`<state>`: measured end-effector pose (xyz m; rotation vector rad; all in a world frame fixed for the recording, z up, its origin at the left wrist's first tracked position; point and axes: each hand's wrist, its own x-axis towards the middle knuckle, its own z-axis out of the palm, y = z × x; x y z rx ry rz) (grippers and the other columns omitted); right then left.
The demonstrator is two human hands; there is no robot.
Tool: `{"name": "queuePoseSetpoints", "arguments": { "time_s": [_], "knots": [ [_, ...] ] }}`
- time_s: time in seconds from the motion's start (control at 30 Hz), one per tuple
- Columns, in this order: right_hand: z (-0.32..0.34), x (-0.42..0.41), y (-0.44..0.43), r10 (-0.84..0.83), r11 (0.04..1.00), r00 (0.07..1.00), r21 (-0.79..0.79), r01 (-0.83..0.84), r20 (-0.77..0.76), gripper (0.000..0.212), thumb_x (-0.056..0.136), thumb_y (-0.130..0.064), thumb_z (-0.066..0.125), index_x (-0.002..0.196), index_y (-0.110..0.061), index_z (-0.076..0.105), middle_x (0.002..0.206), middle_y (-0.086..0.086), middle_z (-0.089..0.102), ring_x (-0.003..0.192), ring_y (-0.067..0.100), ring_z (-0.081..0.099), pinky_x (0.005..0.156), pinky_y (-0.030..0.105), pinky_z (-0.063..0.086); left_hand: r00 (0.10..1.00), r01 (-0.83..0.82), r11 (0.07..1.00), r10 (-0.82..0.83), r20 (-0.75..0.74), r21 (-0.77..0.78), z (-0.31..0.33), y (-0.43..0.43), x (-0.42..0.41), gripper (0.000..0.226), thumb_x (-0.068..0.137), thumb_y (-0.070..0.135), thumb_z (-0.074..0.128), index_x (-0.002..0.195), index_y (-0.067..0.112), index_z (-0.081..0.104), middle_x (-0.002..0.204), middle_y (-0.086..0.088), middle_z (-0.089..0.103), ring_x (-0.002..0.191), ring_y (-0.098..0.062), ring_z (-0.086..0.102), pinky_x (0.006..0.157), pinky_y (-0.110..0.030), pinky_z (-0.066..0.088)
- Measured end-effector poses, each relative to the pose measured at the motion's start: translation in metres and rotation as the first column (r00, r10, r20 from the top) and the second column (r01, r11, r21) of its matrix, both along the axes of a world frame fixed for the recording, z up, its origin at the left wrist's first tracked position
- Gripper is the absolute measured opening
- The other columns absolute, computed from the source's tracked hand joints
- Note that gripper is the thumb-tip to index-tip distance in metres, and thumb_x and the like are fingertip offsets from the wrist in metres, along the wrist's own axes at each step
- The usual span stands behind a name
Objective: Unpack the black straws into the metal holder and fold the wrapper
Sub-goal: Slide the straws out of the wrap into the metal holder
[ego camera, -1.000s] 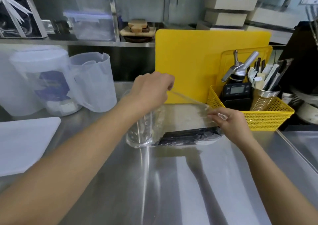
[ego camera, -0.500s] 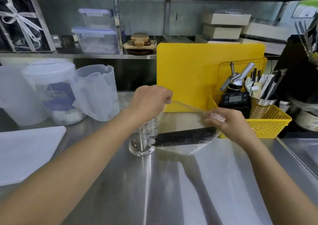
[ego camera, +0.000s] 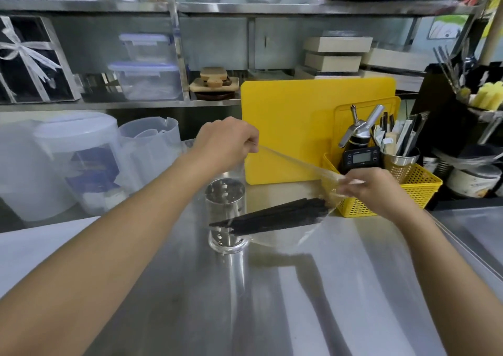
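your left hand and right hand pinch the clear wrapper taut; black straws tilt toward the metal holder

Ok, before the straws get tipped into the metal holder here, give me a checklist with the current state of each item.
1. Left hand pinching wrapper edge: ok.
2. Right hand pinching the other end: ok.
3. Black straws bundled inside the wrapper, none spilled on the counter: ok.
4. Metal holder upright, below the straws' left tips: ok.
5. Holder empty: cannot tell, its inside is mostly hidden.
6. Wrapper open at the holder end: cannot tell, film is clear and blurred.
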<state>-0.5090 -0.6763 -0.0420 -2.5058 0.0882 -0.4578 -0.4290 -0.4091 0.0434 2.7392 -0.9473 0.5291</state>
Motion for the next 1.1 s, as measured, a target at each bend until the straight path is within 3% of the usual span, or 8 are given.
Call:
{"name": "queuePoseSetpoints", "arguments": {
  "time_s": [0.1, 0.33, 0.47, 0.53, 0.67, 0.87, 1.0, 1.1],
  "knots": [
    [-0.011, 0.006, 0.011, -0.027, 0.990, 0.979, -0.140, -0.001, -0.201, 0.009, 0.086, -0.012, 0.062, 0.088, -0.016, 0.070, 0.085, 0.002, 0.064, 0.082, 0.022, 0.060, 0.062, 0.030, 0.045, 1.000, -0.010, 0.998, 0.009, 0.027, 0.055, 0.003, 0.007, 0.001, 0.016, 0.093, 0.020, 0.051, 0.090, 0.020, 0.067, 0.076, 0.012, 0.051, 0.074, -0.016, 0.048, 0.063, -0.030, 0.030],
    [-0.020, 0.009, 0.032, -0.083, 0.956, 0.946, -0.292, -0.012, -0.312, 0.013, 0.081, -0.025, 0.069, 0.092, -0.020, 0.062, 0.091, -0.002, 0.060, 0.080, 0.017, 0.055, 0.064, 0.027, 0.042, 0.988, 0.105, 0.986, -0.118, 0.104, 0.127, 0.009, -0.004, 0.002, 0.009, 0.089, 0.018, 0.057, 0.086, 0.022, 0.065, 0.075, 0.013, 0.053, 0.071, -0.014, 0.049, 0.059, -0.029, 0.030],
    [-0.006, 0.013, 0.060, 0.172, 0.969, 0.979, 0.200, -0.148, -0.106, 0.023, 0.079, -0.032, 0.071, 0.100, -0.031, 0.061, 0.093, -0.015, 0.064, 0.087, 0.003, 0.061, 0.068, 0.021, 0.048, 0.957, 0.188, 0.970, -0.216, 0.192, 0.157, 0.008, -0.010, 0.004, 0.011, 0.090, 0.020, 0.056, 0.082, 0.022, 0.063, 0.076, 0.012, 0.056, 0.070, -0.015, 0.051, 0.056, -0.028, 0.029],
    [-0.002, 0.018, 0.076, 0.183, 0.962, 0.983, 0.206, -0.177, -0.010, 0.004, 0.083, -0.026, 0.067, 0.087, -0.027, 0.066, 0.082, -0.011, 0.067, 0.080, 0.005, 0.063, 0.065, 0.020, 0.050, 0.949, 0.204, 0.963, -0.238, 0.206, 0.174, 0.007, -0.013, 0.005, 0.012, 0.090, 0.020, 0.055, 0.083, 0.022, 0.064, 0.079, 0.010, 0.061, 0.074, -0.018, 0.056, 0.058, -0.029, 0.031],
    [0.001, 0.027, 0.087, 0.090, 0.928, 0.993, 0.355, -0.109, 0.071, 0.014, 0.088, -0.010, 0.060, 0.077, -0.011, 0.068, 0.069, 0.001, 0.067, 0.066, 0.016, 0.064, 0.060, 0.032, 0.050, 0.907, 0.251, 0.956, -0.287, 0.308, 0.151, 0.005, -0.008, 0.014, 0.019, 0.088, 0.034, 0.058, 0.098, 0.020, 0.064, 0.097, 0.002, 0.069, 0.095, -0.022, 0.059, 0.081, -0.034, 0.029],
    [0.011, 0.027, 0.073, 0.076, 0.857, 0.977, 0.487, -0.166, 0.200, 0.014, 0.085, -0.004, 0.062, 0.075, -0.008, 0.069, 0.062, -0.003, 0.063, 0.050, -0.004, 0.055, 0.049, 0.011, 0.044, 0.830, 0.323, 0.877, -0.081, 0.552, -0.357, -0.005, 0.026, 0.030, 0.061, 0.078, 0.049, 0.062, 0.123, 0.009, 0.051, 0.121, -0.007, 0.055, 0.116, -0.025, 0.046, 0.092, -0.038, 0.026],
    [0.017, 0.024, 0.060, 0.099, 0.836, 0.957, 0.500, -0.228, 0.272, 0.016, 0.084, -0.004, 0.063, 0.071, -0.009, 0.070, 0.057, -0.008, 0.065, 0.052, 0.000, 0.053, 0.051, 0.013, 0.042, 0.950, 0.297, 0.592, -0.100, 0.297, -0.749, -0.024, 0.047, 0.047, 0.101, 0.063, 0.051, 0.074, 0.136, 0.003, 0.023, 0.132, -0.003, 0.025, 0.125, -0.018, 0.031, 0.106, -0.023, 0.024],
    [0.017, 0.024, 0.053, 0.060, 0.821, 0.949, 0.526, -0.223, 0.310, 0.012, 0.084, -0.005, 0.063, 0.076, -0.005, 0.072, 0.062, -0.005, 0.068, 0.058, 0.006, 0.056, 0.057, 0.020, 0.045, 0.983, -0.002, 0.410, -0.169, -0.078, -0.912, -0.048, 0.056, 0.063, 0.118, 0.058, 0.042, 0.082, 0.142, 0.016, 0.004, 0.148, -0.007, 0.012, 0.134, -0.015, 0.019, 0.110, -0.025, 0.017]
  ]
}}
